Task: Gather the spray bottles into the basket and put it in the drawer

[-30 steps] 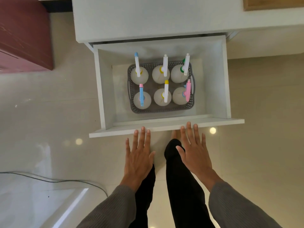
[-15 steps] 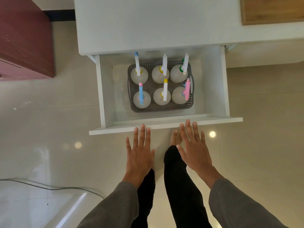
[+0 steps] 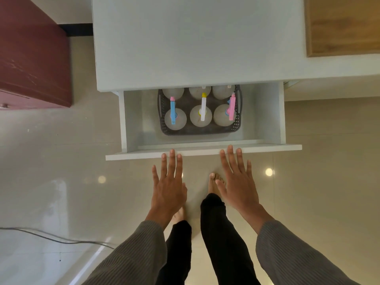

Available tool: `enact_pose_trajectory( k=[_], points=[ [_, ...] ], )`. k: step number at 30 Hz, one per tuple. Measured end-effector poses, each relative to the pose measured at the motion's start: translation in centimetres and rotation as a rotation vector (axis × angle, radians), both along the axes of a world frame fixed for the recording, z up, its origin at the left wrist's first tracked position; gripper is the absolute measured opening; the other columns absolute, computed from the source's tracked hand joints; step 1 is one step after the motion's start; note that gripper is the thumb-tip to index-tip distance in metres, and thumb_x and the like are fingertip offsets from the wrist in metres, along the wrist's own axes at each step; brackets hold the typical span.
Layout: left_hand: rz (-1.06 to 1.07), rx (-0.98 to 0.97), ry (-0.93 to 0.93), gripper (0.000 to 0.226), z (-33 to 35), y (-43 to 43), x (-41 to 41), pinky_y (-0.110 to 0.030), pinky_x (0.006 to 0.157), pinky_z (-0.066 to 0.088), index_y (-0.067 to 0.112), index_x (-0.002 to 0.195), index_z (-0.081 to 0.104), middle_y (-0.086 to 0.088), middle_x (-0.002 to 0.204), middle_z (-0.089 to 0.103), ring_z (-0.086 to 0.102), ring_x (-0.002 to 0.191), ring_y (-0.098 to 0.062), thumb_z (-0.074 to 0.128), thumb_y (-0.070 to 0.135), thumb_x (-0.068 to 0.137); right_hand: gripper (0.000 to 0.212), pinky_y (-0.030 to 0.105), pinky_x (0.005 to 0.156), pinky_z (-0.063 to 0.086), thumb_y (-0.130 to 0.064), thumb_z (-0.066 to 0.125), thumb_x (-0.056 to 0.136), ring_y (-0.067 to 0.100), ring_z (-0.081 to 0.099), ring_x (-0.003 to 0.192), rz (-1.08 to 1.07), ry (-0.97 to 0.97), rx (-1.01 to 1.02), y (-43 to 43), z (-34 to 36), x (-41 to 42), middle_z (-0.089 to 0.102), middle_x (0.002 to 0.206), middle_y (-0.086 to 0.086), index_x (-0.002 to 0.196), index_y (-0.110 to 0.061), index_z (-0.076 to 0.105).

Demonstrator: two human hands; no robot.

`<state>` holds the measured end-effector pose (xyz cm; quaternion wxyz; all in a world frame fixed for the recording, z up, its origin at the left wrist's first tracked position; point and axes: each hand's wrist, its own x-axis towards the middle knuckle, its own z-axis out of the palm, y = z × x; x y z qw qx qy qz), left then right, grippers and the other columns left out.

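A dark mesh basket stands inside the white drawer, which is pushed about halfway under the white cabinet top. Several white spray bottles stand in it: one with a blue head, one with a white and yellow head, one with a pink head. The back row is half hidden under the cabinet top. My left hand and my right hand lie flat, fingers spread, fingertips against the drawer's front panel. Neither holds anything.
A dark red cabinet stands at the left. A wooden surface shows at the top right. A thin cable runs over the glossy tiled floor at the lower left. My bare feet and black trouser legs are below the drawer.
The drawer has slid further in under the cabinet top, hiding the back row of bottles. Both hands followed its front panel forward, still flat and open.
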<state>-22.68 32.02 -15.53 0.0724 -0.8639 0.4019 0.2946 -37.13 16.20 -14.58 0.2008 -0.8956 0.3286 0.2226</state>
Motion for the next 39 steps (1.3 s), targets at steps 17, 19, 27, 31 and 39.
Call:
enact_pose_trajectory(
  k=[17, 19, 27, 31, 39],
  points=[
    [0.061, -0.009, -0.016, 0.090, 0.1, -9.6, 8.6, -0.058, 0.118, 0.000, 0.012, 0.154, -0.013, -0.012, 0.158, -0.031, -0.024, 0.146, -0.035, 0.051, 0.027, 0.092, 0.098, 0.058, 0.121, 0.006, -0.041, 0.056, 0.094, 0.029, -0.023, 0.149, 0.015, -0.019, 0.047, -9.3, -0.2, 9.2, -0.026, 0.162, 0.004, 0.151, -0.027, -0.023],
    [0.033, -0.025, -0.039, 0.087, 0.0, -10.3, 9.8, -0.060, 0.118, 0.004, 0.011, 0.154, -0.012, -0.014, 0.158, -0.029, -0.021, 0.147, -0.036, 0.048, 0.031, 0.095, 0.098, 0.058, 0.121, 0.005, -0.043, 0.053, 0.095, 0.029, -0.025, 0.148, 0.012, -0.007, 0.038, -10.2, 0.1, 10.5, -0.029, 0.161, 0.004, 0.151, -0.027, -0.025],
    [-0.070, -0.149, -0.089, 0.078, 0.9, -12.6, 12.6, -0.063, 0.117, 0.011, 0.010, 0.155, 0.001, -0.008, 0.163, -0.014, -0.008, 0.150, -0.032, 0.044, 0.043, 0.099, 0.095, 0.055, 0.122, 0.001, -0.034, 0.054, 0.096, 0.030, -0.021, 0.149, -0.104, -0.024, 0.015, -10.4, 1.0, 14.5, -0.026, 0.162, 0.008, 0.153, -0.020, -0.020],
    [-0.109, -0.138, -0.094, 0.074, 2.2, -13.5, 14.1, -0.060, 0.118, 0.005, 0.011, 0.155, -0.004, -0.009, 0.163, -0.014, -0.011, 0.150, -0.030, 0.033, 0.045, 0.101, 0.088, 0.055, 0.122, 0.002, -0.032, 0.050, 0.097, 0.029, -0.014, 0.151, -0.155, -0.048, -0.013, -10.4, 1.9, 14.5, -0.012, 0.165, 0.008, 0.154, -0.018, -0.015],
    [-0.103, 0.026, -0.048, 0.080, 10.7, -16.2, 17.6, -0.060, 0.116, -0.008, 0.015, 0.144, -0.033, -0.005, 0.160, -0.022, -0.016, 0.149, -0.025, 0.028, 0.046, 0.102, 0.090, 0.054, 0.123, 0.006, -0.024, 0.049, 0.096, 0.026, -0.021, 0.150, -0.068, -0.043, -0.079, -14.8, 9.1, 13.9, -0.026, 0.162, 0.004, 0.153, -0.018, -0.020]
  ],
)
